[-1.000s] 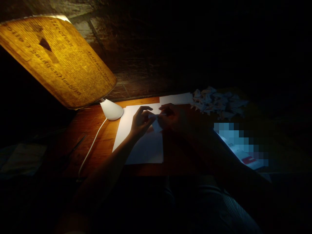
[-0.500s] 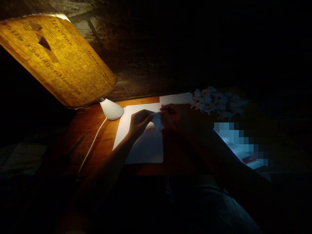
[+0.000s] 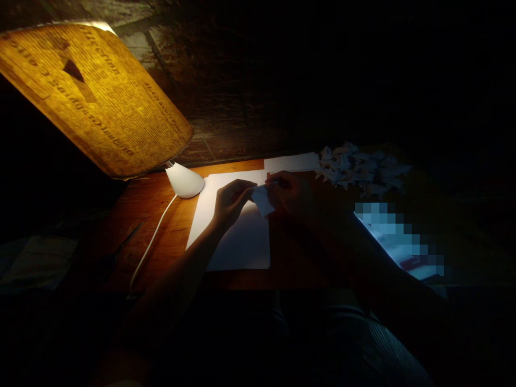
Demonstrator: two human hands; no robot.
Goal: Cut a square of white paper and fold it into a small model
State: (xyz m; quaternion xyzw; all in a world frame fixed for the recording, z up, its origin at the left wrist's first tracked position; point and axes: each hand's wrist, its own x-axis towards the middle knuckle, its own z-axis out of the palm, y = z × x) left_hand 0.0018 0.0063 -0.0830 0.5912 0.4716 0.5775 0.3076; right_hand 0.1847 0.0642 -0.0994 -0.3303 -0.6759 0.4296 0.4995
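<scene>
A small white piece of folded paper [image 3: 262, 200] hangs between both my hands, just above a large white sheet [image 3: 242, 242] on the wooden table [image 3: 161, 215]. My left hand [image 3: 230, 201] pinches its left edge with curled fingers. My right hand [image 3: 288, 193], dim in shadow, grips its right side with the fingers closed. Both hands meet over the sheet's upper right corner.
A white lamp base [image 3: 184, 180] with a cord [image 3: 151, 242] stands left of the sheet, under a glowing newsprint shade [image 3: 92, 97]. A heap of folded paper pieces [image 3: 363, 169] lies at the back right. Scissors [image 3: 127, 242] rest at the left. A lit screen [image 3: 399, 242] glows at the right.
My left fingers, spread a second ago, have curled into a pinch on the small paper. The paper has shifted slightly between the hands; the arms stay in place.
</scene>
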